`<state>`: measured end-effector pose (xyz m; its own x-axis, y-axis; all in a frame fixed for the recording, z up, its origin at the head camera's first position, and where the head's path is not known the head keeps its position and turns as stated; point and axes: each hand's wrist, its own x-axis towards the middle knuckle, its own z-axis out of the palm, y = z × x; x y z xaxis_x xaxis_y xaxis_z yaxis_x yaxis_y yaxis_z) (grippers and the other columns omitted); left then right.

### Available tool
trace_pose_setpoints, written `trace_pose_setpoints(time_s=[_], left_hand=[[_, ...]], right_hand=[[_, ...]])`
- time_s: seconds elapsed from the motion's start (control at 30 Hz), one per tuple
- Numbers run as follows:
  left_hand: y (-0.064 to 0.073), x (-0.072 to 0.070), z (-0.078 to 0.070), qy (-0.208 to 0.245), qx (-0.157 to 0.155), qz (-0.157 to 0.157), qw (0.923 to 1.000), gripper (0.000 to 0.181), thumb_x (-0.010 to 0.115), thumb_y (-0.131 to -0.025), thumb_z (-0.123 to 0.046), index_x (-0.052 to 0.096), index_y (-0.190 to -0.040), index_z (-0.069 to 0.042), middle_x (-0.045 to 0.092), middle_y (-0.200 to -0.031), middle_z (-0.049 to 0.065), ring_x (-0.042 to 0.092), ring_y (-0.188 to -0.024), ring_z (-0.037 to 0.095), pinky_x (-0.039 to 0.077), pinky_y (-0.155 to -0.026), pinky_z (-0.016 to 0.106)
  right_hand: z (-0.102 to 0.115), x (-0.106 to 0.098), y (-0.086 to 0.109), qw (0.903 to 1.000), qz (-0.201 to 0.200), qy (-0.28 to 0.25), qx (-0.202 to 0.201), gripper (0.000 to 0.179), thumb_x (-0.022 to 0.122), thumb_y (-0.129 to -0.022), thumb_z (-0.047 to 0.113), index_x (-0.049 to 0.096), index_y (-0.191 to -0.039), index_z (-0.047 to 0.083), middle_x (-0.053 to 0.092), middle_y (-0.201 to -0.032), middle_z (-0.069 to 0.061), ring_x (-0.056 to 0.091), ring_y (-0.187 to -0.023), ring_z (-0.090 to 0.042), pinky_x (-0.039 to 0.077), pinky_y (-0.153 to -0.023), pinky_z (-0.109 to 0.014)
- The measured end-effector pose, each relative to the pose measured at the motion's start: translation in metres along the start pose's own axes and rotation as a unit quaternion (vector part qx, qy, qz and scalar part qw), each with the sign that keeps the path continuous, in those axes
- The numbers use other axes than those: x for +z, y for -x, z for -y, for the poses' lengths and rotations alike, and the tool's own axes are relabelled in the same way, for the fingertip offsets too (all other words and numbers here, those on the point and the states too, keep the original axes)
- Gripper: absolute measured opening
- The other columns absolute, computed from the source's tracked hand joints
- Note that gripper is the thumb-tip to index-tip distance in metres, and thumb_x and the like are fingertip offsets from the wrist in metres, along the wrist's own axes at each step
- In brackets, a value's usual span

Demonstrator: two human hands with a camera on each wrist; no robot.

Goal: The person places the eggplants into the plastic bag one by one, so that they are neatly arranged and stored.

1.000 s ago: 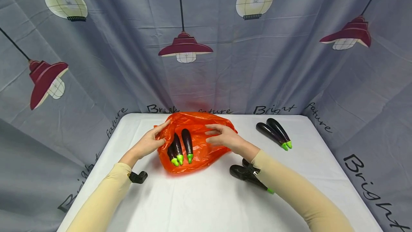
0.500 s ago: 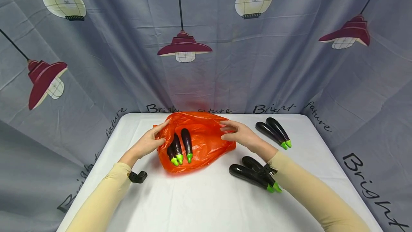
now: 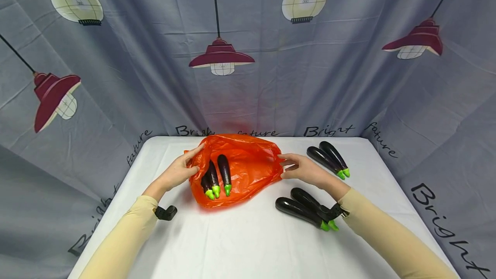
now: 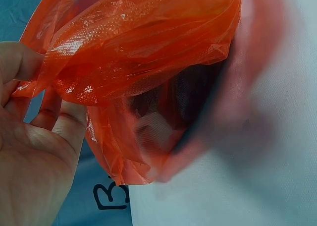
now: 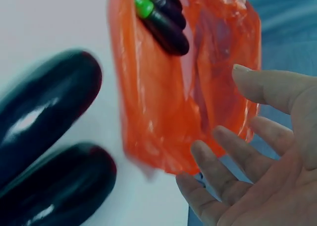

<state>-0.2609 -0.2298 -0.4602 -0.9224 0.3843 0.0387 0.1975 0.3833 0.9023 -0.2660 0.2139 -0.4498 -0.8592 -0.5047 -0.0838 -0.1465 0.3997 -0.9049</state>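
Note:
An orange plastic bag (image 3: 249, 173) lies with its mouth spread, and three dark eggplants (image 3: 224, 169) with green stem ends rest in its left part. My left hand (image 3: 179, 171) grips the bag's left rim; in the left wrist view the film runs between thumb and fingers (image 4: 69, 124). At the bag's right edge is my right hand (image 3: 304, 169), its fingers spread and relaxed, seen holding nothing in the right wrist view. Below the right wrist lies a pair of eggplants (image 3: 298, 209), partly covered by the black wrist camera (image 3: 329, 213).
Another two eggplants (image 3: 328, 158) lie side by side at the back right of the white table (image 3: 228, 244). A grey curtain (image 3: 248, 98) with printed lamps hangs behind and beside the table. The left wrist also wears a black camera (image 3: 166, 213).
My right hand has moved right, from over the bag's inside to its right edge, uncovering more of the nearer eggplant pair. The left hand keeps its place on the rim.

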Motion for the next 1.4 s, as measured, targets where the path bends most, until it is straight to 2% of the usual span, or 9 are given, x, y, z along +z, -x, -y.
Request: trace_pose_setpoints(time_s=[0.23, 0.47, 0.83, 0.93, 1.17, 1.4], left_hand=[[-0.001, 0.001, 0.000, 0.024, -0.003, 0.006, 0.9997, 0.081, 0.057, -0.095, 0.005, 0.031, -0.163, -0.031, 0.025, -0.167, 0.004, 0.046, -0.129, 0.026, 0.047, -0.088, 0.024], [0.001, 0.000, 0.000, 0.015, -0.007, 0.001, 0.9999, 0.080, 0.057, -0.095, 0.003, 0.031, -0.162, -0.031, 0.025, -0.167, 0.006, 0.044, -0.135, 0.027, 0.046, -0.091, 0.023], [0.000, 0.000, 0.002, 0.011, -0.008, -0.003, 0.9999, 0.078, 0.058, -0.095, 0.002, 0.033, -0.162, -0.031, 0.026, -0.167, 0.007, 0.042, -0.138, 0.028, 0.045, -0.093, 0.023], [0.001, 0.000, 0.002, 0.008, -0.010, -0.005, 0.9999, 0.078, 0.058, -0.095, 0.002, 0.033, -0.162, -0.031, 0.027, -0.166, 0.006, 0.043, -0.136, 0.028, 0.046, -0.091, 0.024], [0.002, 0.000, 0.001, 0.013, -0.010, -0.004, 0.9999, 0.078, 0.057, -0.096, 0.003, 0.032, -0.162, -0.029, 0.026, -0.167, 0.008, 0.041, -0.139, 0.029, 0.045, -0.095, 0.022], [0.002, 0.000, 0.000, 0.014, -0.009, -0.001, 0.9999, 0.078, 0.057, -0.096, 0.002, 0.032, -0.162, -0.031, 0.026, -0.166, 0.006, 0.041, -0.139, 0.027, 0.042, -0.098, 0.021]], right_hand=[[-0.011, -0.008, 0.014, 0.9982, 0.009, 0.057, 0.016, 0.065, 0.075, -0.093, 0.017, 0.049, -0.150, 0.001, 0.056, -0.139, -0.026, 0.054, -0.126, -0.047, 0.051, -0.098, -0.050], [-0.020, -0.014, 0.023, 0.9967, 0.024, 0.068, 0.038, 0.065, 0.076, -0.092, 0.020, 0.050, -0.150, 0.006, 0.056, -0.141, -0.025, 0.055, -0.126, -0.047, 0.049, -0.101, -0.050], [-0.033, -0.030, 0.043, 0.9899, 0.062, 0.105, 0.073, 0.066, 0.078, -0.091, 0.018, 0.051, -0.149, 0.003, 0.060, -0.136, -0.023, 0.058, -0.122, -0.042, 0.047, -0.100, -0.056], [-0.036, -0.034, 0.049, 0.9883, 0.071, 0.109, 0.079, 0.067, 0.079, -0.089, 0.019, 0.052, -0.149, 0.004, 0.061, -0.134, -0.021, 0.059, -0.122, -0.040, 0.048, -0.099, -0.055], [-0.048, -0.039, 0.061, 0.9863, 0.091, 0.101, 0.093, 0.068, 0.081, -0.088, 0.020, 0.053, -0.148, 0.005, 0.064, -0.129, -0.017, 0.061, -0.119, -0.035, 0.055, -0.088, -0.041], [-0.053, -0.041, 0.069, 0.9853, 0.103, 0.073, 0.115, 0.067, 0.079, -0.088, 0.016, 0.052, -0.148, 0.004, 0.062, -0.123, -0.015, 0.066, -0.099, -0.025, 0.056, -0.083, -0.047]])
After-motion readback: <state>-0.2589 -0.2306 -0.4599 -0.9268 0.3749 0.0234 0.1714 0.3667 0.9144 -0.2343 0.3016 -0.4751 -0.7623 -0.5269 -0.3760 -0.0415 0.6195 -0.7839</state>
